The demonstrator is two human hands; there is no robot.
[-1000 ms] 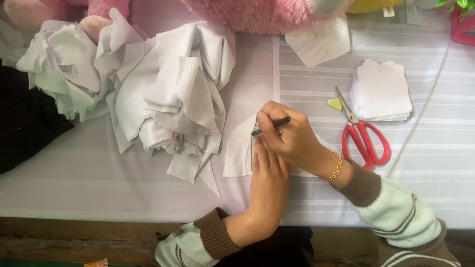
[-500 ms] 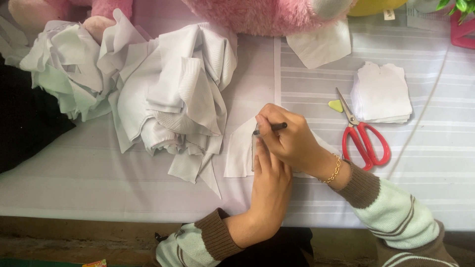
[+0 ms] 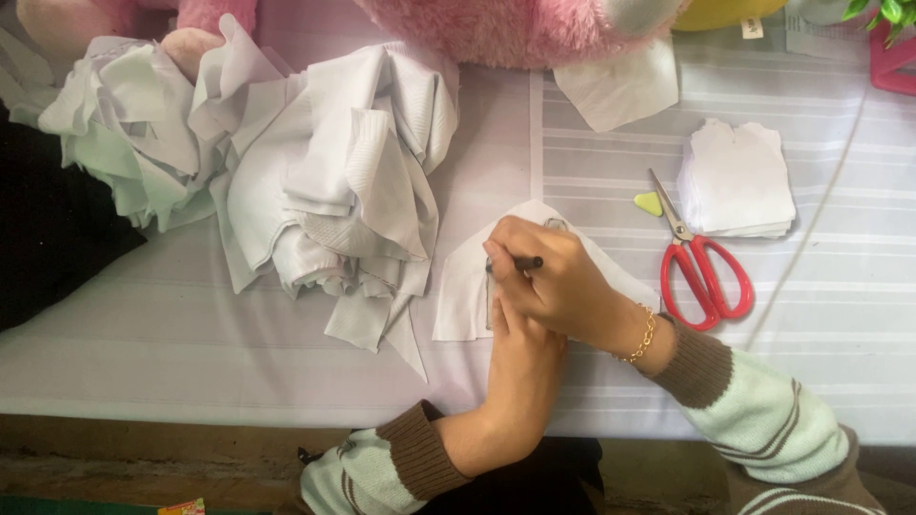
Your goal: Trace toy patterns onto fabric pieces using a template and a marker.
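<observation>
Two hands on white fabric piece: right hand fingers pinch a dark pen, left hand lies flat, fingers extended. Red scissors at 3 o'clock, crumpled fabric pile at 10.

The cloth under the hands is white, as are the heap of scraps and the stack of cut pieces. The scissors have red handles and grey blades; a yellow chip lies beside them. The table cover is pale lilac with white stripes. The plush is pink. The sleeves are mint with brown cuffs and stripes. The bracelet is gold.
</observation>
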